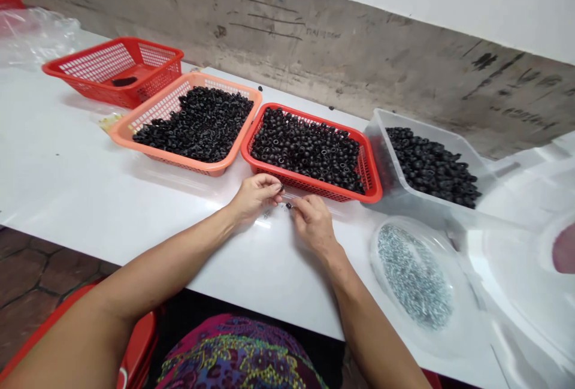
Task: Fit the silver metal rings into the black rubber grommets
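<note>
My left hand (258,197) pinches a small black ring-like part (281,188) between thumb and fingertips, just in front of the red basket. Close beside it, my right hand (312,221) is closed on another small black part (288,205) at its fingertips; its exact kind is too small to tell. The two parts are slightly apart. Behind my hands stands the red basket (314,190), full of black rounded parts with holes. To its left an orange basket (179,164) holds a heap of small black rings. A few tiny bits (267,214) lie on the table under my fingers.
A clear plastic bin (390,167) of black parts stands right of the red basket. Nearer me is a round clear tub (376,257) with small silvery pieces. A second red basket (108,92) and plastic bags (36,35) are at the far left. The wall (323,47) borders the white table (58,167).
</note>
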Demonstrator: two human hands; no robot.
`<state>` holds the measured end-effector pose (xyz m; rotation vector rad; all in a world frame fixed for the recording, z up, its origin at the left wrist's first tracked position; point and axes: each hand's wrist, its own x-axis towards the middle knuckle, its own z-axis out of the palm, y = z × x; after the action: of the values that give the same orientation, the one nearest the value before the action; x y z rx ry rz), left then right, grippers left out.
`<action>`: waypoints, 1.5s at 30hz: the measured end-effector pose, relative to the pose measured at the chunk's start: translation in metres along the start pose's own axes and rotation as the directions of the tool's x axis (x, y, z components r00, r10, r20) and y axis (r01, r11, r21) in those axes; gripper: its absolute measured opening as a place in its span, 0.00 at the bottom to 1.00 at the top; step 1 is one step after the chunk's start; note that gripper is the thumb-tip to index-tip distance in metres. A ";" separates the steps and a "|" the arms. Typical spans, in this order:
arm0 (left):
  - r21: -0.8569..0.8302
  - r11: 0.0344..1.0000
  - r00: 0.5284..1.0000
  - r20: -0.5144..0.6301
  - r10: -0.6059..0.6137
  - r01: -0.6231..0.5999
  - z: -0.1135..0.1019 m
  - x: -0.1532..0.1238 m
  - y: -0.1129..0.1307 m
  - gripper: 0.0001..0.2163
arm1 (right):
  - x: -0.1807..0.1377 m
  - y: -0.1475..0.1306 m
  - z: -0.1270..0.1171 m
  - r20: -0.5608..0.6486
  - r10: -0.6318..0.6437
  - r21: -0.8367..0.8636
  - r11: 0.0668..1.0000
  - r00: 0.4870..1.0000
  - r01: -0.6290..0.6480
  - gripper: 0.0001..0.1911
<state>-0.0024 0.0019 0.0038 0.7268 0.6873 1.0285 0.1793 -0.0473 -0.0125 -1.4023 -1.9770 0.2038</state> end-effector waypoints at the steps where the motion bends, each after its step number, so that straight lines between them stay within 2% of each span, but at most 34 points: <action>1: -0.006 1.000 1.000 -0.008 0.001 -0.001 0.000 0.000 0.000 0.14 | -0.002 0.000 0.002 0.031 -0.039 -0.060 0.997 0.999 0.041 0.12; 4: -0.021 1.000 1.000 -0.025 -0.004 0.003 -0.001 0.001 0.000 0.13 | -0.004 0.000 0.006 0.111 -0.085 -0.130 0.987 0.990 0.099 0.13; 9: -0.052 0.999 0.999 -0.035 -0.015 0.013 -0.001 0.002 0.000 0.13 | -0.003 0.003 0.007 0.169 -0.069 -0.150 0.984 0.983 0.095 0.18; 17: -0.048 0.999 0.999 -0.045 -0.028 0.026 -0.002 0.003 0.000 0.14 | 0.001 0.013 0.014 0.195 -0.041 -0.164 0.984 0.980 0.073 0.12; 22: -0.048 0.998 0.999 -0.015 -0.035 0.034 -0.001 0.001 0.000 0.14 | 0.001 0.013 0.013 0.194 0.017 -0.077 0.997 0.981 -0.002 0.10; 25: -0.046 0.997 0.998 0.023 -0.055 0.056 0.000 -0.001 0.000 0.14 | 0.003 0.010 0.005 0.160 0.142 0.101 0.982 0.977 -0.159 0.08; 28: -0.044 0.995 0.992 0.088 -0.089 0.093 0.001 -0.003 -0.001 0.13 | 0.007 0.004 -0.006 0.163 0.342 0.364 0.851 0.926 -0.378 0.06; 31: -0.042 0.992 0.984 0.137 -0.110 0.116 0.001 -0.004 -0.001 0.14 | 0.009 -0.003 -0.013 0.202 0.462 0.576 0.657 0.863 -0.487 0.09; 34: -0.048 0.992 0.983 0.145 -0.111 0.119 0.002 -0.004 -0.002 0.15 | 0.010 -0.007 -0.016 0.248 0.489 0.694 0.512 0.837 -0.505 0.11; 37: -0.042 0.991 0.981 0.153 -0.116 0.124 0.003 -0.005 -0.003 0.15 | 0.010 -0.012 -0.018 0.272 0.491 0.762 0.415 0.827 -0.497 0.12; 42: 0.020 0.992 0.978 0.171 -0.123 0.122 0.005 -0.008 -0.006 0.15 | 0.011 -0.020 -0.024 0.298 0.497 0.818 0.307 0.815 -0.486 0.11; 45: 0.060 0.991 0.977 0.174 -0.126 0.117 0.005 -0.008 -0.008 0.16 | 0.011 -0.022 -0.026 0.302 0.492 0.824 0.296 0.817 -0.483 0.11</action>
<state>0.0024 -0.0094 0.0014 0.7997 0.5964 0.8258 0.1761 -0.0533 0.0226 -1.1646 -0.9724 1.3223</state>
